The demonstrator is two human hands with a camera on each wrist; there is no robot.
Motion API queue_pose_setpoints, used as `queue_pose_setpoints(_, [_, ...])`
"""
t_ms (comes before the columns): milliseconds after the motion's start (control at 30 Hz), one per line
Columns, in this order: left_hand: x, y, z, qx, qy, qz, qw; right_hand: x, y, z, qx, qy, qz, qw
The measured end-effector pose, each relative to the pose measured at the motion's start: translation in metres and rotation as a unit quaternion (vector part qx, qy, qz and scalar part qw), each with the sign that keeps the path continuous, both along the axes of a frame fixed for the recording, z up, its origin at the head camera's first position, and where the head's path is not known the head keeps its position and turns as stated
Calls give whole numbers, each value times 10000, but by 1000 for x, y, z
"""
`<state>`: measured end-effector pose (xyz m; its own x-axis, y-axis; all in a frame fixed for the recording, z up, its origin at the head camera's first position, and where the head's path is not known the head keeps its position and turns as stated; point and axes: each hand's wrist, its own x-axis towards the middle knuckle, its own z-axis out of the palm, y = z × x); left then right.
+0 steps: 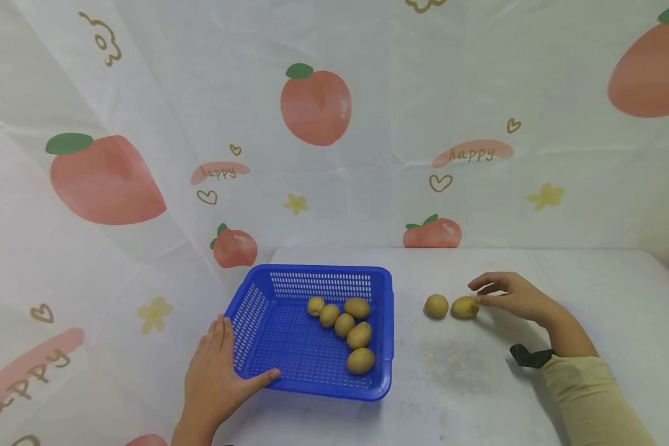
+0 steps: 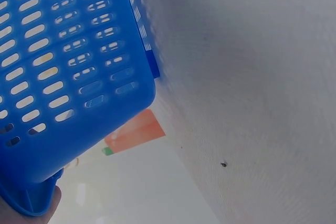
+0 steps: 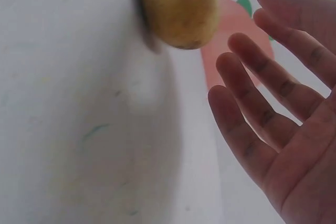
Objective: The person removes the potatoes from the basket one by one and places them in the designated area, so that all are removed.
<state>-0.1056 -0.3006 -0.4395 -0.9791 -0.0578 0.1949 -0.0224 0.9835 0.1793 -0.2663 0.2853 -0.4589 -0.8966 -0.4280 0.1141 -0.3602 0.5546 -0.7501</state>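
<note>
My R hand (image 1: 515,298) hovers by the outer potato (image 1: 464,308) on the white table (image 1: 424,409): fingers apart, loosely bent, nothing held; R wrist cam shows a gap btwn fingers and skin. L hand (image 1: 213,375) is spread, fingers straight along the L side of the blue plastic basket (image 1: 389,310), thumb over its near rim.

Potato's prob firm, fairly light, not fragile, tho smooth + rounded, so apt to roll if nudged. Best hold: thumb vs fingertips across its short width, from above. The inner potato (image 1: 437,306) sits just to its L, so little finger room there; R end + near side are freer. Six potatoes (image 1: 359,336) lie in the basket, mostly toward its R side; L part of the floor shows bare. R rim stands btwn them and the loose pair, so crossing needs lift. Basket's prob light, slides easily; printed sheet (image 1: 161,266) hangs close on L.
</note>
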Motion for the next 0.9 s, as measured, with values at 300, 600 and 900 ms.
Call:
queue_pose_setpoints(300, [0, 1, 1, -8, 11, -4, 10000, -7, -19, 28, -163, 198, 114, 9996])
queue_pose_setpoints(600, [0, 0, -2, -73, 67, -5, 10000, -24, -63, 63, -587, 324, 548, 9962])
queue_pose_setpoints(900, [2, 1, -1, -86, 95, -12, 9999, -36, -113, 89, -893, 471, 1124, 9885])
